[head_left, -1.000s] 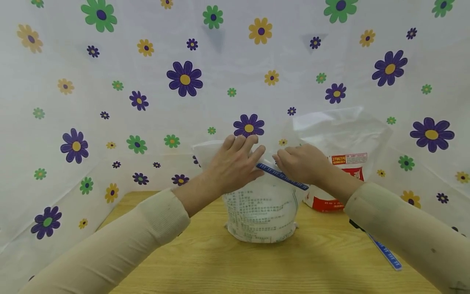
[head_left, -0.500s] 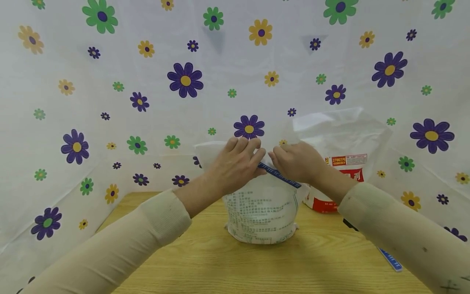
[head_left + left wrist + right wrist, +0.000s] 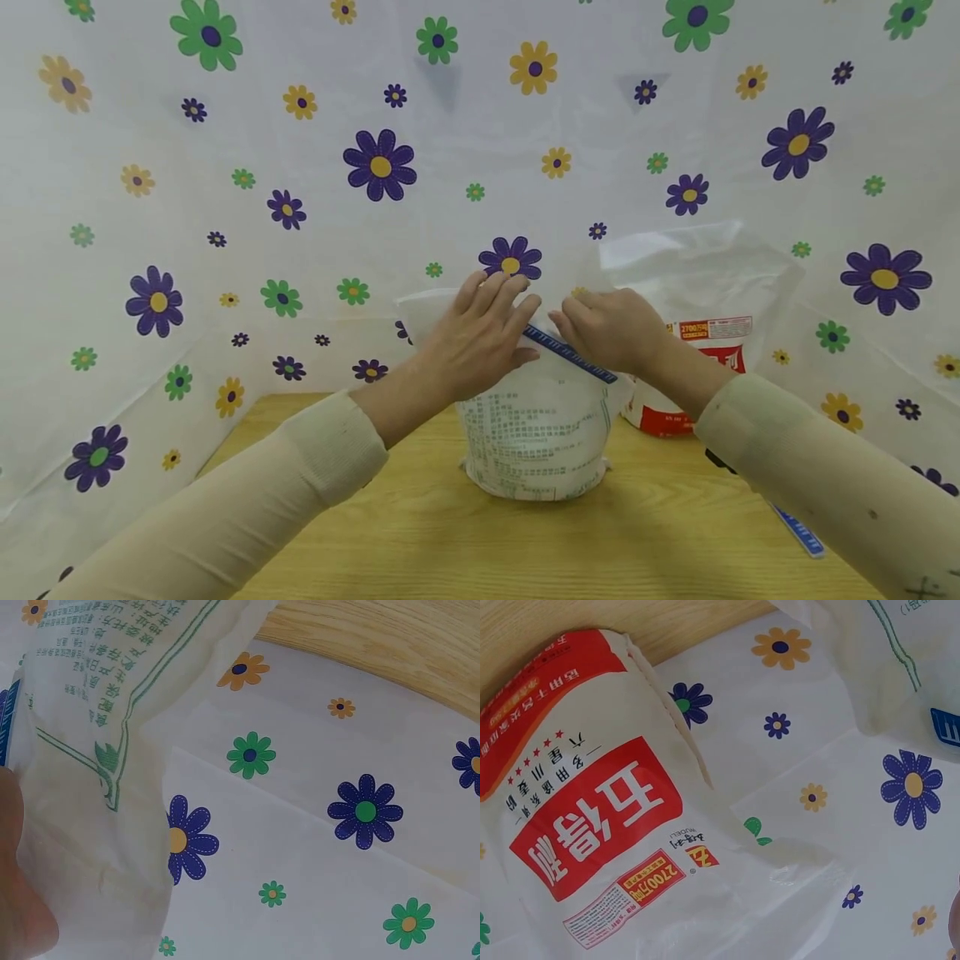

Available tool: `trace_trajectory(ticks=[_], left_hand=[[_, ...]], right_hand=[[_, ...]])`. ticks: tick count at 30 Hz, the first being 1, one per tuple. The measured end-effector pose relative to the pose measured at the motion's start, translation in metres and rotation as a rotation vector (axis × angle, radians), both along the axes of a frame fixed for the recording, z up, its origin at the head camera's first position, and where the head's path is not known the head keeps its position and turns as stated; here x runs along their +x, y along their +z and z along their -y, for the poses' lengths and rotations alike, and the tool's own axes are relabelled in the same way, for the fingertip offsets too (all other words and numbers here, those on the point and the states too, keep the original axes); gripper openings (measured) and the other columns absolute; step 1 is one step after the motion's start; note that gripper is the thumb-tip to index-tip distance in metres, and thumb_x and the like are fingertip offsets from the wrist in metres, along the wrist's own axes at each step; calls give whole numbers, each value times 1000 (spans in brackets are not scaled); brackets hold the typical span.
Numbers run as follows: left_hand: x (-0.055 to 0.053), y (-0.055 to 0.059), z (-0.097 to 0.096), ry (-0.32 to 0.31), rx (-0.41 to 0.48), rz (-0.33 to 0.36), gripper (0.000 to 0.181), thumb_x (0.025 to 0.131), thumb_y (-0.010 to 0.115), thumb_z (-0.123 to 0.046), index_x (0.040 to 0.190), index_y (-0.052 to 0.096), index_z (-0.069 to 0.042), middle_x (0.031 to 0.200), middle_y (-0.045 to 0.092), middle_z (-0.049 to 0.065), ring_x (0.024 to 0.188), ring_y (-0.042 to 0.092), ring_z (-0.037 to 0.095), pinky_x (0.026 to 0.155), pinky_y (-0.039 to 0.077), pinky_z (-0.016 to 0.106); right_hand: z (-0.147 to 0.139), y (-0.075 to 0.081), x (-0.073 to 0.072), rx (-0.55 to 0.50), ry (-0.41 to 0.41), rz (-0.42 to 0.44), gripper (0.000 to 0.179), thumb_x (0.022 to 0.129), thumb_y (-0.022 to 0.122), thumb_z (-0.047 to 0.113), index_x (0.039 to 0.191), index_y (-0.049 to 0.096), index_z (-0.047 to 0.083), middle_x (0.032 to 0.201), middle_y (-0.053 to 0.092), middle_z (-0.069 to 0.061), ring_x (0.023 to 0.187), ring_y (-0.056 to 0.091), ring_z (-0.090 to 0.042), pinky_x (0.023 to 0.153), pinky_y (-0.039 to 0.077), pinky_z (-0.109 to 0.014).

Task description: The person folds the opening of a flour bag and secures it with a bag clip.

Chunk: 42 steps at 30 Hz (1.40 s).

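A white flour bag with green print stands upright on the table in the head view. Across its gathered top runs a blue sealing clip, slanting down to the right. My left hand pinches the clip's upper left end between thumb and index finger, the other fingers raised. The right hand, fingers curled, grips around the middle of the clip at the bag's top. In the left wrist view, part of the clip shows above the thumb. Only one clip end appears in the right wrist view.
Behind the right forearm stands a second flour bag, red and white, its clear top standing open. Another blue clip lies partly under the right sleeve, near a small black object. A flowered cloth backs the wooden table.
The right hand and the clip have shifted slightly left along the bag's top. The left hand's fingers have lifted and straightened a little. Both bags stay in place.
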<state>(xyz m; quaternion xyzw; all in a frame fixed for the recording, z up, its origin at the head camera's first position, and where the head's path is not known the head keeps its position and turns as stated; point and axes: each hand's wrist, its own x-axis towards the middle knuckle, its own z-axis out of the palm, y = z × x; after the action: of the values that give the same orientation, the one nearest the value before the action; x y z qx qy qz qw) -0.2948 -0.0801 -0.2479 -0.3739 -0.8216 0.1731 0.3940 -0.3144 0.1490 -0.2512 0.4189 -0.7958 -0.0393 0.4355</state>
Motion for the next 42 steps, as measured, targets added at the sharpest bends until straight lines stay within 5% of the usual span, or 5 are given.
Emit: trace_trajectory(ticks=[7,13,19,28,42], left_hand=[[-2,-3,5,97,9,33,81,100,45,-58,158,22,-5,166,14,18,154,7,37,123,3,52],[-7,-8,11,127,14,71,85,101,37,-60,159,12,-4,168,4,17,155,0,35,122,-9,52],[-11,-16,17,119,57,100,84,101,37,-59,160,11,-4,168,0,16,155,0,34,122,-9,53],[-20,-28,25,149,144,300,84,102,34,-59,160,5,-6,168,-8,13,155,-11,29,122,-11,50],[-27,-47,37,127,271,429,78,103,32,-57,159,17,-4,168,7,16,155,7,35,123,7,53]], right_hand=[[-2,-3,-2,-27,-90,71,27,97,65,31,92,63,4,65,56,-4,52,54,-16,47,47,-24],[-5,-14,-7,-30,-143,108,29,99,62,31,107,63,4,79,69,-9,61,64,-20,55,55,-29],[-6,-20,-8,-53,-178,152,33,102,57,32,118,62,4,84,72,-10,68,71,-24,59,57,-32],[-8,-35,-6,-48,-246,226,41,100,59,35,128,57,5,84,70,-10,63,67,-22,55,55,-30],[-19,-67,1,-37,-256,318,36,101,53,36,116,65,5,91,70,-11,73,64,-23,63,54,-35]])
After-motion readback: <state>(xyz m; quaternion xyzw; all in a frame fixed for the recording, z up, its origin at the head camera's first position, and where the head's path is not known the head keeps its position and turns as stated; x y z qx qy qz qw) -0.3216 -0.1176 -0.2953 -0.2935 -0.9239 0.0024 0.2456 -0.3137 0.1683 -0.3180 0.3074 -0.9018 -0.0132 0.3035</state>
